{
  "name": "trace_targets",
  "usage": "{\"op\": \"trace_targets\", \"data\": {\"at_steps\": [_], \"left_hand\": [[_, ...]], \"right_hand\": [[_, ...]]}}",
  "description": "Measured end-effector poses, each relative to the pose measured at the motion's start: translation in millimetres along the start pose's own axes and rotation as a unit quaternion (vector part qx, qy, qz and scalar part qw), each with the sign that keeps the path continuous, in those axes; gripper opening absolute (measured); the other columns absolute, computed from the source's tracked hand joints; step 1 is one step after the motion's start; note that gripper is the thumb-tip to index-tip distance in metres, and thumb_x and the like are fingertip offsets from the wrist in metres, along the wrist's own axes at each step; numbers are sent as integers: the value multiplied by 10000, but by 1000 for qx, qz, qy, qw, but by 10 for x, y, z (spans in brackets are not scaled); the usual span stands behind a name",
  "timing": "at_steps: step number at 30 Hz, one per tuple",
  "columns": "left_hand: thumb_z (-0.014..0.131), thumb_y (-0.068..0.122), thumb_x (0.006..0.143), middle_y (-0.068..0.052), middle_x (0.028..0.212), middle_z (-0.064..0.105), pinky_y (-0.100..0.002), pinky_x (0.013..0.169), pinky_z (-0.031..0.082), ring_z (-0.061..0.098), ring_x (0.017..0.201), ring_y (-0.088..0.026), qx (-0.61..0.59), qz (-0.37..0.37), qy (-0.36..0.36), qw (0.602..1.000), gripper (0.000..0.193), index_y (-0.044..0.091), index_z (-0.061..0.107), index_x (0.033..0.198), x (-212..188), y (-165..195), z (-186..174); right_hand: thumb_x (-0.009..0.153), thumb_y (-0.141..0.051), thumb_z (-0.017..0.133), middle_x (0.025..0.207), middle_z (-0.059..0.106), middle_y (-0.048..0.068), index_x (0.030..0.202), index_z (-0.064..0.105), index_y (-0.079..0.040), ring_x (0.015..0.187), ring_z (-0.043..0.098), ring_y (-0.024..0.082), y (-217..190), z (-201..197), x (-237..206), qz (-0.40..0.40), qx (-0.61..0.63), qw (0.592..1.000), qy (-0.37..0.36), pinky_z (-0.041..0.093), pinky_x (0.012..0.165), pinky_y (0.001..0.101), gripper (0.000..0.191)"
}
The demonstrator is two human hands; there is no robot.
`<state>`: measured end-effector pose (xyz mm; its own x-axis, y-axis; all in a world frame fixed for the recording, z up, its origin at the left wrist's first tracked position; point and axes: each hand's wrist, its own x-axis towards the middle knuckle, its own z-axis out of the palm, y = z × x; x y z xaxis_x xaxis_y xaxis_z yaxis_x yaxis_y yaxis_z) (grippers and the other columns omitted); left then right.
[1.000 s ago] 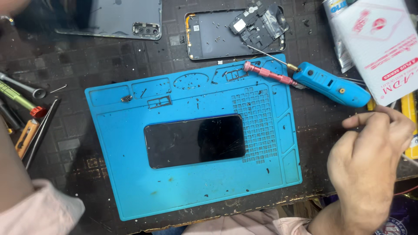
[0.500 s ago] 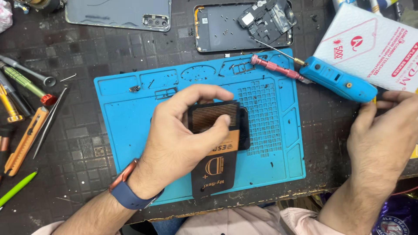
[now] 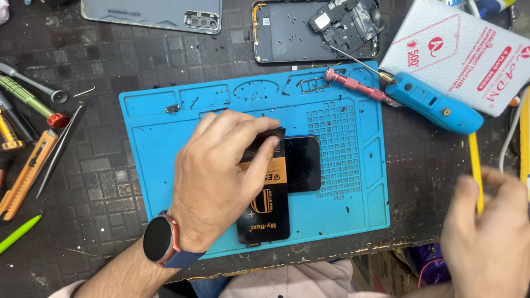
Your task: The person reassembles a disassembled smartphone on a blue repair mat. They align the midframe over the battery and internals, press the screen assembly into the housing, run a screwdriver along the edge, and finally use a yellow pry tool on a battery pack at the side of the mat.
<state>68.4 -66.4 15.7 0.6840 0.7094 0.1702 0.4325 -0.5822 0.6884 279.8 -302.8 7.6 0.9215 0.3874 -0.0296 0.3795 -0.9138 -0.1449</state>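
My left hand (image 3: 218,176), with a dark smartwatch on the wrist, grips a flat black-and-orange battery pack (image 3: 266,212) by its upper end. The pack lies across the blue silicone work mat (image 3: 165,143) and overlaps the left part of a dark phone screen (image 3: 302,163) lying on the mat. My right hand (image 3: 488,243) is blurred at the lower right, off the mat, its fingers curled over the lower end of a thin yellow stick (image 3: 473,165). Whether it holds anything is unclear.
A blue powered screwdriver (image 3: 436,105) and a red-handled screwdriver (image 3: 356,85) lie at the mat's top right, beside a white padded packet (image 3: 464,55). An opened phone body (image 3: 314,30) and a back cover (image 3: 154,14) lie at the top. Hand tools (image 3: 27,143) crowd the left edge.
My left hand came in with the battery pack and laid it over the screen on the mat. My right hand dropped lower and to the right. The camera view shifted slightly.
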Motion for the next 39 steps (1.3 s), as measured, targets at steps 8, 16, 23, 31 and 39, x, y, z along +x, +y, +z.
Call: {"op": "trace_targets", "data": {"at_steps": [8, 16, 23, 31, 39], "left_hand": [[830, 231, 856, 42, 937, 723, -388, 880, 378, 583, 934, -209, 21, -15, 34, 999, 115, 178, 779, 945, -32, -94, 54], [840, 290, 853, 71, 891, 727, -394, 883, 352, 579, 897, -186, 28, -39, 14, 999, 141, 179, 787, 922, -61, -90, 88], [798, 241, 889, 61, 911, 723, -387, 883, 355, 579, 889, -184, 7, -28, 38, 999, 83, 178, 785, 942, -39, -103, 102], [792, 230, 892, 60, 882, 701, -389, 865, 351, 570, 864, -180, -7, -42, 43, 998, 56, 182, 779, 919, -38, -108, 125], [799, 220, 898, 61, 879, 695, -382, 851, 350, 569, 864, -177, -6, -42, 48, 998, 66, 168, 758, 906, -30, -105, 133]], "right_hand": [[1126, -200, 465, 680, 550, 122, 1143, 544, 84, 532, 527, 140, 1127, 282, -579, 30, 249, 965, -79, 464, 557, 280, 295], [1039, -108, 578, 782, 685, 66, 1249, 615, -25, 679, 585, 100, -104, 224, -821, -120, 251, 957, -77, 472, 672, 244, 229], [1021, -32, 531, 816, 684, 82, 1324, 449, -1, 701, 678, 115, -1108, 132, -568, -203, 334, 915, -100, 524, 666, 257, 315], [948, 69, 568, 957, 727, 133, 1369, 563, 21, 577, 623, 91, -1155, 243, -727, -241, 285, 925, -69, 495, 545, 261, 423], [894, 128, 578, 1168, 753, 153, 1350, 617, 15, 615, 615, 87, -1153, 348, -813, -292, 276, 915, -31, 464, 521, 260, 471]]}}
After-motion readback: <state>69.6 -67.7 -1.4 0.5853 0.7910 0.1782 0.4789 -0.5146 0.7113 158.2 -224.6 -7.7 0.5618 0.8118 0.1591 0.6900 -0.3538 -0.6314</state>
